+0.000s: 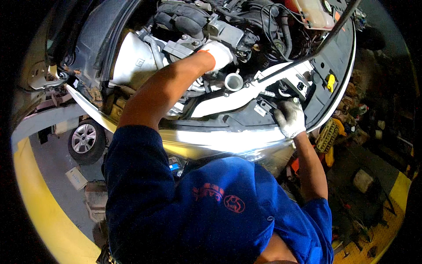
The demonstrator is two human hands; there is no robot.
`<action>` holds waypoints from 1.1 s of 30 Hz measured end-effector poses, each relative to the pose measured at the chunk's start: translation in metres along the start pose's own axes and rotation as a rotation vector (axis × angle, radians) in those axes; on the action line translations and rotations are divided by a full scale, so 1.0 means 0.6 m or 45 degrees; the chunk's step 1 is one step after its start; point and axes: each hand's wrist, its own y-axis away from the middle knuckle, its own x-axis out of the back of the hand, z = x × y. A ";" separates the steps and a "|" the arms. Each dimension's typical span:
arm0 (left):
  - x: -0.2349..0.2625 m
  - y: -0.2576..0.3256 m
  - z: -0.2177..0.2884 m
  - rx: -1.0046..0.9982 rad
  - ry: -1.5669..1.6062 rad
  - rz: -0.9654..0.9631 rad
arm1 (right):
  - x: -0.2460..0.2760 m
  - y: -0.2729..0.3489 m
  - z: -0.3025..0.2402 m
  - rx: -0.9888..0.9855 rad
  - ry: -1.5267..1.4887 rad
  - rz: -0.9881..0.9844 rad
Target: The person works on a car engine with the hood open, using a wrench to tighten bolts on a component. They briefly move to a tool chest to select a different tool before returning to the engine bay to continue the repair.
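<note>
A car's engine bay lies open in front of me. My left hand (218,55), in a white glove with an orange cuff, reaches down among the engine parts beside a grey metal housing (225,33). Its fingertips are hidden there. Close by, a round pale filler neck (234,82) stands upright. My right hand (290,118), in a whitish glove, rests at the front edge on the black plastic panel (246,121). Its fingers are curled, and a small pale round tip (296,100) shows at them; what they hold is unclear.
A dark prop rod (327,40) slants across the bay. A translucent tank (314,15) sits far right, and a yellow cap-like piece (330,82) on the right panel. On the floor at left are a wheel (87,140) and a white box (76,178). Clutter lies at right.
</note>
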 end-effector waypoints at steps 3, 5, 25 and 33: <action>0.037 -0.008 0.007 0.046 0.000 -0.002 | 0.006 0.000 -0.003 0.001 0.020 0.008; 0.065 0.004 0.005 0.093 0.143 -0.088 | 0.000 0.010 0.002 -0.016 0.008 0.028; 0.153 0.444 0.019 0.451 1.799 0.589 | 0.063 -0.056 -0.319 0.248 -0.379 0.580; 0.156 0.448 0.157 0.097 1.218 1.232 | 0.070 -0.041 -0.370 0.091 -1.074 0.255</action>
